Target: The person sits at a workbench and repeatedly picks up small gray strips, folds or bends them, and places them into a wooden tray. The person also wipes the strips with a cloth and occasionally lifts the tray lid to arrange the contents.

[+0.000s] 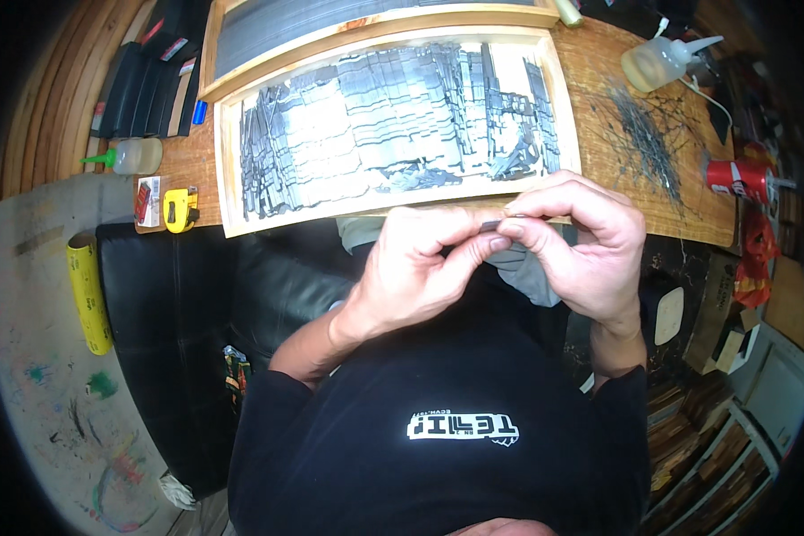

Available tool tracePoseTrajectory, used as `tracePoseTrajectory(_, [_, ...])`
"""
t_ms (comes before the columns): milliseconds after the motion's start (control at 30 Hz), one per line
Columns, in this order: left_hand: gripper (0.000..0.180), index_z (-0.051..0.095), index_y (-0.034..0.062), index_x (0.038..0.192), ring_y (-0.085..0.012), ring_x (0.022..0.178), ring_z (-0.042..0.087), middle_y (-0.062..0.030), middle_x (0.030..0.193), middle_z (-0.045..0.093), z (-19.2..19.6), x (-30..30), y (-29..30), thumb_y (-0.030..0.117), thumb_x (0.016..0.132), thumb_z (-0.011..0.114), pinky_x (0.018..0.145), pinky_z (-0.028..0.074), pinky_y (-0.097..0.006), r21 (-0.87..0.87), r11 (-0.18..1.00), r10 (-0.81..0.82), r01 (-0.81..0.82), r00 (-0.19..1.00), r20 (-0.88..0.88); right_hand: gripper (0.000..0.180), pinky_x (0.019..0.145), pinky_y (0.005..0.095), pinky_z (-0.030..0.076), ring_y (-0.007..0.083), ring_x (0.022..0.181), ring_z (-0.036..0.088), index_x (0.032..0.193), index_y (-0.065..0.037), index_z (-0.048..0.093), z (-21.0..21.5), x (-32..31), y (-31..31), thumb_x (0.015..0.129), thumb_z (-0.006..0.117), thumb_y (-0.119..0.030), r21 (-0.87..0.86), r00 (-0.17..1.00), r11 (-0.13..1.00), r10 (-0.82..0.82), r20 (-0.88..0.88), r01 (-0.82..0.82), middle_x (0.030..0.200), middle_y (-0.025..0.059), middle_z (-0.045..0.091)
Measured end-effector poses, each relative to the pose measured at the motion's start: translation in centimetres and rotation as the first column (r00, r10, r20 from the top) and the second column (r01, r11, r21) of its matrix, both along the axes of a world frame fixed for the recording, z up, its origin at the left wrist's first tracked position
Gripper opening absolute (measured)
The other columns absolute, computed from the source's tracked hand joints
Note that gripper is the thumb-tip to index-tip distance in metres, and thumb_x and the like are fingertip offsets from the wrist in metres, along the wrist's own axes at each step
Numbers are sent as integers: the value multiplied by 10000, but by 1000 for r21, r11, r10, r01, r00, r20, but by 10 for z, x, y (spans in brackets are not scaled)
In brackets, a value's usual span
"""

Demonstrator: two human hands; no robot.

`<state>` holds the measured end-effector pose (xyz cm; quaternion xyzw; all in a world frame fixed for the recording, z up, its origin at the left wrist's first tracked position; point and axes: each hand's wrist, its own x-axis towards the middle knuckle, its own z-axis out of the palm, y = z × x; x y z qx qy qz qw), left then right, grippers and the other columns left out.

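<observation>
My left hand [420, 263] and my right hand [594, 241] meet in front of my chest, near the table's front edge. Their thumbs and fingertips pinch a small dark strip [490, 226], mostly hidden by the fingers, so its exact kind does not show. Just beyond the hands lies a shallow wooden tray [230, 170] with a white bottom. Many thin dark grey strips [393, 98] fill it in uneven rows, with a few loose ones heaped along its near side.
Behind stands another wooden tray [207, 62]. At right are dark slivers [648, 134], a squeeze bottle [649, 64] and a red can [737, 179]. A green-tipped bottle [138, 156] and yellow tape measure [182, 210] sit left. A black padded seat [165, 339] is below.
</observation>
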<state>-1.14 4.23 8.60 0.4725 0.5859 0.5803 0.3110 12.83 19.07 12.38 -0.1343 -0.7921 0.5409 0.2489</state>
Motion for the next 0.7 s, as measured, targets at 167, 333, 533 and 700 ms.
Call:
tracePoseTrajectory(167, [229,782,38,1172,-245,795,774,-134,904,781,14,-19,9,28,945,753,721,593,-307,68,997,37,-23,977,-212,172,733,298,572,205,836,735,955,53,766,2,-16,7,802,838,86,146,976,989,67,-208,-37,936,134,765])
tracePoseTrajectory(333, [243,803,58,1120,-249,666,705,-131,795,729,-1,-21,7,-8,890,766,623,546,-316,45,999,38,-30,979,-201,250,688,245,503,132,804,632,1020,-22,826,-15,-17,7,791,850,76,75,993,994,90,-80,-84,895,61,659])
tracePoseTrajectory(533, [187,779,-30,1035,-257,638,699,-141,766,723,-27,1,-24,-59,850,777,594,542,-327,65,996,60,-53,993,-106,207,656,288,483,150,760,609,969,-14,816,-33,-8,-22,776,860,45,-43,989,992,118,-83,-122,817,45,650])
tracePoseTrajectory(700, [128,779,-26,1000,-243,623,693,-158,783,742,-46,12,-43,-9,874,794,567,529,-321,-134,991,23,-31,998,-61,174,641,273,506,147,756,654,969,-10,820,-62,4,-37,806,859,34,-214,995,972,103,14,-97,843,60,682])
